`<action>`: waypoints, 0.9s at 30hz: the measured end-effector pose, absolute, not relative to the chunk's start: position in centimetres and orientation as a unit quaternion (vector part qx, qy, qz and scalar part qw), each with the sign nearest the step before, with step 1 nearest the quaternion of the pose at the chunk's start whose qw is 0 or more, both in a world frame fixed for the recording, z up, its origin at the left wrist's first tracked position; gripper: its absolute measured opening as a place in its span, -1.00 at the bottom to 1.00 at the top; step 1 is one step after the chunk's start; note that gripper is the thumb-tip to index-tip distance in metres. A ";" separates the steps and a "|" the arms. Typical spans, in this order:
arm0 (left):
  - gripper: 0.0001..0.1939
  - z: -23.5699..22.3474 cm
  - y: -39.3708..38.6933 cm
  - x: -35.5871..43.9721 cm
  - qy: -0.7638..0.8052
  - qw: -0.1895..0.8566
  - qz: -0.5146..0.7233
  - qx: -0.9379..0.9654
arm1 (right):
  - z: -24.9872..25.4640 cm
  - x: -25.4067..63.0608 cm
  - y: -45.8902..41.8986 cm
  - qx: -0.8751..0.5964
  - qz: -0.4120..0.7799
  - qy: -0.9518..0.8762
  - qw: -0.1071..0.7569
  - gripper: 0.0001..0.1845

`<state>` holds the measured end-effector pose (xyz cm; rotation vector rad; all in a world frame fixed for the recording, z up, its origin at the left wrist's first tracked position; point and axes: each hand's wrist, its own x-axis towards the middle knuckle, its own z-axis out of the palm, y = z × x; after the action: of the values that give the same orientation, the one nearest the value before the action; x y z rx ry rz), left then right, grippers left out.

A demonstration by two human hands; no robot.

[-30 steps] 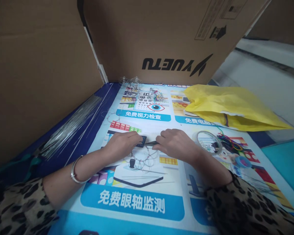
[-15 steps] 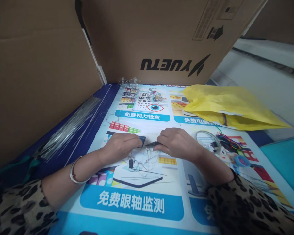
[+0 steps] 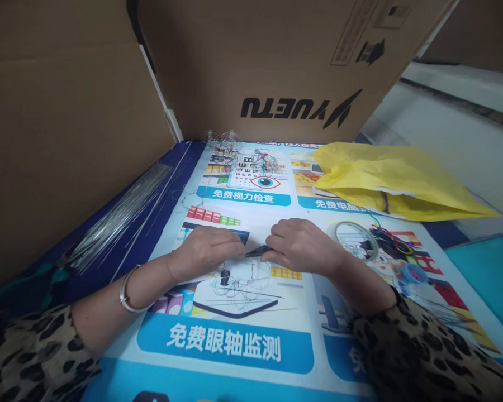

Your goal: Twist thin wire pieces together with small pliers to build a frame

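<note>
My left hand [image 3: 209,248] is closed in a pinch over the printed sheet. What its fingertips grip is too small to make out. Facing it, my right hand [image 3: 302,244] is wrapped around a small dark tool with a tapering tip [image 3: 257,251]; its exact kind does not show. The tip reaches the left fingertips. Below both hands lies a loose tangle of thin wire [image 3: 245,286], with a small black piece [image 3: 225,277] at its left side.
Cardboard walls [image 3: 251,61] stand behind and at left. A bundle of straight wires [image 3: 121,215] lies left. On the right are a yellow bag [image 3: 394,178], a clear ring-shaped roll [image 3: 356,241], coloured cords [image 3: 396,240] and a small blue cup [image 3: 414,273]. More tangled wire [image 3: 226,146] sits at the back.
The dark tool's tip has moved left, up to my left fingertips, and its angle has shifted slightly. My right hand has edged left; the left hand is nearly still.
</note>
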<state>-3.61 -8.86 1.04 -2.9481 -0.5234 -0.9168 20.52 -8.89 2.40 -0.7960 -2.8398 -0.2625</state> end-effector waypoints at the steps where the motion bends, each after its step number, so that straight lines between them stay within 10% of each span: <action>1: -0.86 1.1 -8.9 -3.6 -0.165 0.010 -0.292 -0.942 | 2.3 20.5 -8.9 -0.264 -0.091 -0.956 0.092 -0.48; 27: -0.80 0.6 -8.8 -3.4 -0.218 0.003 -0.243 -0.945 | 1.7 19.9 -9.2 -0.272 -0.123 -0.953 0.050 -0.51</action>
<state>-3.44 -8.83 0.62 -2.9635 -0.6850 -0.7615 19.91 -9.23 1.73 -0.8289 -2.9020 -0.3730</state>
